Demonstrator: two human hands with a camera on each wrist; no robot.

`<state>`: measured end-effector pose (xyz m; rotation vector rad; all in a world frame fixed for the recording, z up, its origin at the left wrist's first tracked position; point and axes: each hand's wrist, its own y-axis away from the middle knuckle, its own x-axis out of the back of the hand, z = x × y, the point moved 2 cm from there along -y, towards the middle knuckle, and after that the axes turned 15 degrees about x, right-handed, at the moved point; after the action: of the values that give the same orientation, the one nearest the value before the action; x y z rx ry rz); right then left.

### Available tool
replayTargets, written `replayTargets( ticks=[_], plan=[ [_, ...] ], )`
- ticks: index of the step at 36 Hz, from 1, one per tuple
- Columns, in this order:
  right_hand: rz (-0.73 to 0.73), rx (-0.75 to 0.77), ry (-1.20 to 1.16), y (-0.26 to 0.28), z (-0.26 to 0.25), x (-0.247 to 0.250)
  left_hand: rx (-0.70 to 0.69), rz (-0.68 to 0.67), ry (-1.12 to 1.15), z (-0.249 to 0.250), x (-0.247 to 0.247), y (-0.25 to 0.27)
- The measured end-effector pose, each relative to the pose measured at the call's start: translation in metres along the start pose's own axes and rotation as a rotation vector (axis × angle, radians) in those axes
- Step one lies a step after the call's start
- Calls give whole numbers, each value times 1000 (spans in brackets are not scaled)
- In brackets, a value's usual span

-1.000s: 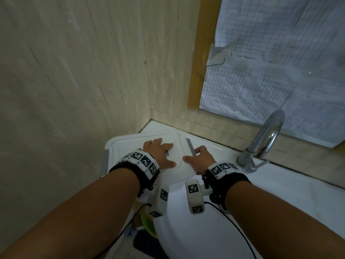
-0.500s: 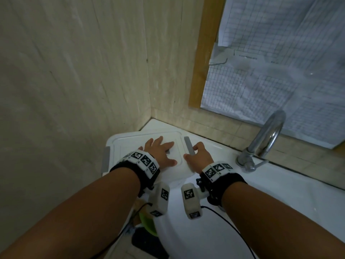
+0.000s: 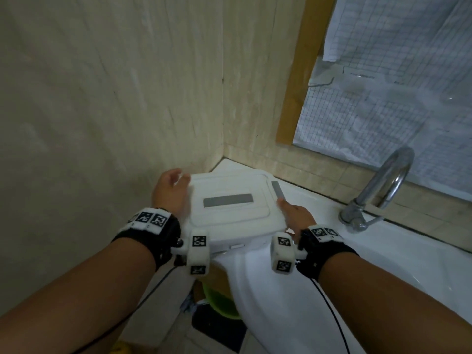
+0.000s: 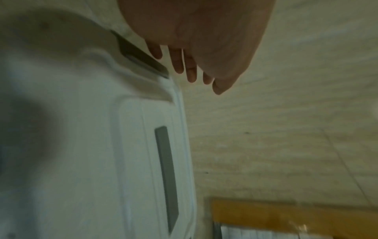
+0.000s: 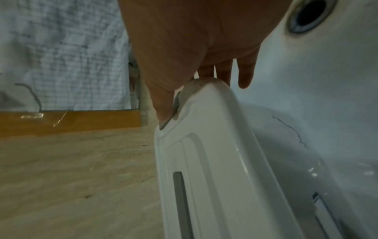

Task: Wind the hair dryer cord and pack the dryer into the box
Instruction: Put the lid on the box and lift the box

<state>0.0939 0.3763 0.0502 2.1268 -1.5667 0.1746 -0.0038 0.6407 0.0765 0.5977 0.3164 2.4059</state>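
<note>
A white plastic box [image 3: 229, 208] with its lid on stands in the corner of the sink counter, a grey strip [image 3: 228, 200] across the lid. No hair dryer or cord is in sight. My left hand [image 3: 169, 192] is at the box's left side, blurred. The left wrist view shows its fingers [image 4: 190, 64] straight, just off the grey side latch [image 4: 141, 58]. My right hand [image 3: 293, 215] holds the box's right edge below the other grey latch [image 3: 277, 192]. There the thumb [image 5: 163, 97] lies over the lid [image 5: 214, 161] and the fingers reach down behind the side.
Tiled walls close in on the left and behind the box. A chrome faucet [image 3: 383, 190] rises to the right over the white basin [image 3: 383, 264], whose drain [image 5: 309, 14] shows. A paper-covered window [image 3: 396, 85] is behind. A green object [image 3: 219, 300] sits below the counter.
Both hands have slid off the top of the lid to the box's two sides, which uncovers the grey strip on the lid. The box stays in the corner.
</note>
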Motion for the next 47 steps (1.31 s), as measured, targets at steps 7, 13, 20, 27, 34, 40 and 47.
replayTargets(
  ticks=[7, 13, 20, 27, 34, 40, 47],
  plan=[
    [37, -71, -68, 2, 8, -8, 397, -59, 190, -50, 23, -13],
    [59, -80, -116, 7, 9, -18, 527, -197, 360, -62, 22, 19],
    [11, 4, -120, 6, 7, -20, 528, -282, 431, -59, 19, 44],
    [-11, 75, -252, 19, 5, -8, 594, -299, 453, -55, 19, 71],
    [-41, 79, -428, 30, 5, 2, 607, -263, 581, -59, 19, 105],
    [-87, 57, -578, 47, 0, 9, 554, -174, 600, -58, 32, 136],
    [-125, 129, -623, 76, -24, 11, 489, -58, 640, -58, 60, 173]
  ],
)
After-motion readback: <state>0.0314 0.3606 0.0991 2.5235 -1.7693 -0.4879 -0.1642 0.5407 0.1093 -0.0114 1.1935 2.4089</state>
